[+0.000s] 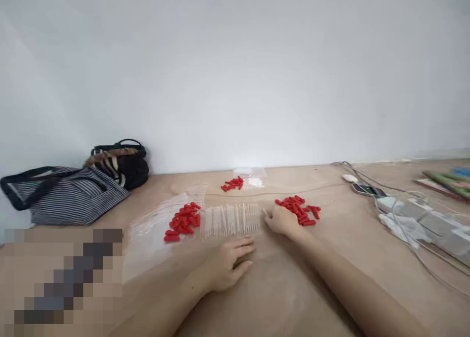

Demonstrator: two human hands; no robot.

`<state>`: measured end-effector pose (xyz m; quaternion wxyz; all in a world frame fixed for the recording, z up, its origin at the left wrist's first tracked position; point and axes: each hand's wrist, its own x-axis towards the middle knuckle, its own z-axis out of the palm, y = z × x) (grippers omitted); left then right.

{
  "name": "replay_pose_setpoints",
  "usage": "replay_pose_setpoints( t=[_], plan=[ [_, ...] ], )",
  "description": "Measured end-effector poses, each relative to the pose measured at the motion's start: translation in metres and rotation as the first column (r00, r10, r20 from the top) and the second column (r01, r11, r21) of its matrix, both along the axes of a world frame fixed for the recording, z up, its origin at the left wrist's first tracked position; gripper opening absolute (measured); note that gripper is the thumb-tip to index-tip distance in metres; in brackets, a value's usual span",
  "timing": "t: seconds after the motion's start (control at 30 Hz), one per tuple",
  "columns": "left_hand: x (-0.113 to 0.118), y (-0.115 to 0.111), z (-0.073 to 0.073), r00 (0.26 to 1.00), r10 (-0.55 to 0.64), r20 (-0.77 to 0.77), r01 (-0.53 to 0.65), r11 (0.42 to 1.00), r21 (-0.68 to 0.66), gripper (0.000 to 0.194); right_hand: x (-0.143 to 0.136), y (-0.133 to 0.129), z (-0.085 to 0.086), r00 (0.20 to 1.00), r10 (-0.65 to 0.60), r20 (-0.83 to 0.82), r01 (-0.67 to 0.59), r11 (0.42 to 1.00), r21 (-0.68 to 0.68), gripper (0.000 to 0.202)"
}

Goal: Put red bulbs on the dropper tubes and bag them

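A row of thin pale sticks (229,220) lies side by side on the brown table (279,288). My left hand (231,263) rests on the table just below the row, fingers apart and holding nothing. To the right of the row, my right hand (281,220) is closed on a pale stick (266,213), whose end shows past the fingertips. Beside that hand is a pile of red pieces (299,209). Another red pile (183,220) lies on clear plastic bags at the left of the row.
A small red group (233,183) and a clear bag (253,178) lie near the wall. Striped (79,195) and black (135,166) bags stand at left. At right are a phone (368,190), cables, a power strip (436,224) and books (446,185).
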<state>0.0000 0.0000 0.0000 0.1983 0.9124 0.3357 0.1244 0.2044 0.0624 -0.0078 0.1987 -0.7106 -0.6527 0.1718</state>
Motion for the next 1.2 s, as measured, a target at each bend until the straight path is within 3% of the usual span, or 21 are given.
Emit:
replay_pose_setpoints(
  t=[0.13,0.27,0.43,0.57,0.7,0.8,0.9,0.97,1.03,1.13,1.2],
  plan=[
    [-0.002,-0.002,-0.003,0.999,0.000,0.040,0.000,1.000,0.005,0.037,0.007,-0.001,0.005,0.994,0.080,-0.074,-0.079,0.997,0.016,0.027],
    [-0.002,-0.003,-0.004,0.995,0.008,0.103,-0.009,1.000,0.009,0.033,0.019,-0.006,0.008,0.971,0.169,-0.170,-0.145,0.979,0.145,0.017],
    [0.001,-0.001,-0.005,0.966,0.104,0.235,-0.095,0.994,-0.048,0.031,0.016,-0.031,-0.002,0.870,0.432,-0.238,-0.280,0.830,0.483,0.009],
    [0.007,0.002,-0.009,0.853,0.279,0.441,-0.220,0.958,-0.182,0.030,-0.007,-0.052,-0.007,0.879,0.437,-0.190,-0.280,0.796,0.536,0.011],
    [0.013,0.003,-0.011,0.712,0.364,0.601,-0.183,0.922,-0.342,0.025,-0.027,-0.063,-0.006,0.856,0.505,-0.116,-0.352,0.731,0.584,0.005],
    [0.019,0.000,-0.009,0.614,0.453,0.646,-0.159,0.873,-0.461,0.024,-0.035,-0.066,-0.007,0.856,0.500,-0.132,-0.324,0.718,0.616,0.008],
    [0.022,-0.001,-0.008,0.535,0.497,0.683,-0.150,0.852,-0.502,0.026,-0.038,-0.069,-0.007,0.845,0.518,-0.133,-0.337,0.708,0.620,0.007],
    [0.020,0.000,-0.007,0.501,0.478,0.721,-0.162,0.871,-0.465,0.027,-0.036,-0.070,-0.006,0.839,0.536,-0.090,-0.378,0.694,0.613,0.006],
    [0.014,0.003,-0.006,0.531,0.423,0.735,-0.216,0.906,-0.365,0.025,-0.028,-0.068,-0.005,0.856,0.517,-0.019,-0.398,0.682,0.614,0.008],
    [-0.001,0.006,-0.006,0.731,0.267,0.628,-0.295,0.953,-0.062,0.018,-0.003,-0.060,-0.006,0.921,0.371,0.121,-0.358,0.676,0.644,0.013],
    [-0.010,0.007,-0.007,0.856,0.149,0.495,-0.266,0.948,0.174,0.014,0.020,-0.053,-0.010,0.963,0.200,0.178,-0.268,0.696,0.666,0.018]
  ],
)
